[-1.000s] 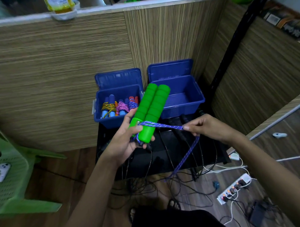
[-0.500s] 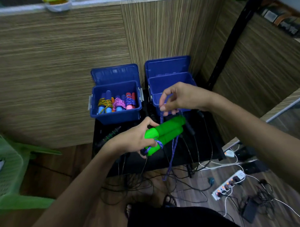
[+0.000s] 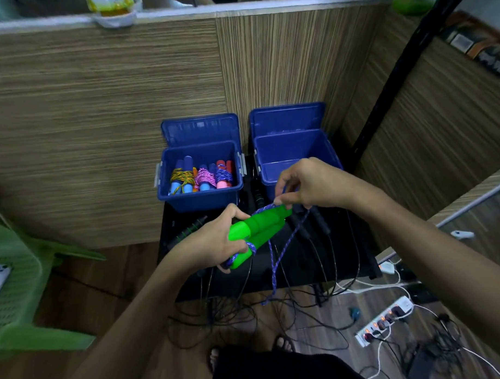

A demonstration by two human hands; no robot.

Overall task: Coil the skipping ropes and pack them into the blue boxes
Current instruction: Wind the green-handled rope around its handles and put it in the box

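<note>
With the left hand (image 3: 213, 241) clamped round the paired green handles (image 3: 256, 231) at 6 o'clock from the blue boxes (image 3: 199, 201), the right hand (image 3: 308, 184), seemingly pinching the purple rope (image 3: 285, 246), should lay snug, even turns.

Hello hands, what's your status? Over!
Left hand grips green handles. Right hand pinches purple rope, mid-wrap. Right blue box open. Nothing blocking.
</note>
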